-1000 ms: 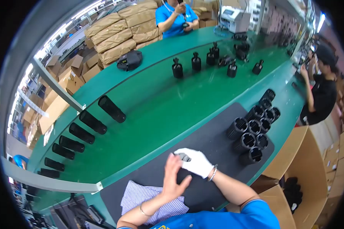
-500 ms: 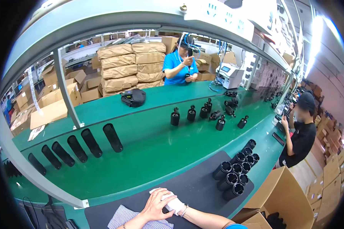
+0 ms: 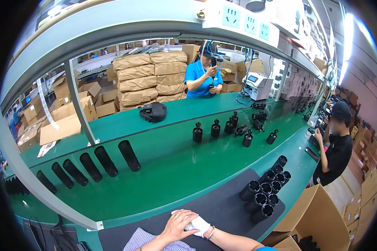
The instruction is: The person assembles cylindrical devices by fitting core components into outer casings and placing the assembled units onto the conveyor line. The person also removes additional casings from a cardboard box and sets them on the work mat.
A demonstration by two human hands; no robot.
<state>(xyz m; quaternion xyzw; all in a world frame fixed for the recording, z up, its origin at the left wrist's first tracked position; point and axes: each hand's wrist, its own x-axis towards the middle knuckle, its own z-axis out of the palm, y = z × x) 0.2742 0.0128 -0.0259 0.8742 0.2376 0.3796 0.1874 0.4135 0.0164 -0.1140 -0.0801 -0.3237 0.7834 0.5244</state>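
Observation:
In the head view, my left hand (image 3: 176, 228) is bare, with a ring on a finger. It lies over my right hand (image 3: 199, 226), its fingers curled on the white glove (image 3: 202, 226) that covers that hand. The right fingers are mostly hidden beneath the left hand. A bracelet circles the right wrist just behind the glove. Both hands are above the dark grey mat (image 3: 222, 205), near its front edge. A blue-and-white checked cloth (image 3: 140, 239) lies under and beside my left forearm.
Several black cylindrical housings (image 3: 262, 198) stand at the mat's right. Several black tubes (image 3: 130, 157) and knobbed black parts (image 3: 197, 133) stand on the green bench (image 3: 167, 180). An open cardboard box (image 3: 322, 213) is at right. Two co-workers (image 3: 203, 79) (image 3: 339, 142) stand across and to the right.
The whole view has shifted slightly, with the bench items appearing lower and further right. My left hand stays over the gloved right hand; its fingers look closer together.

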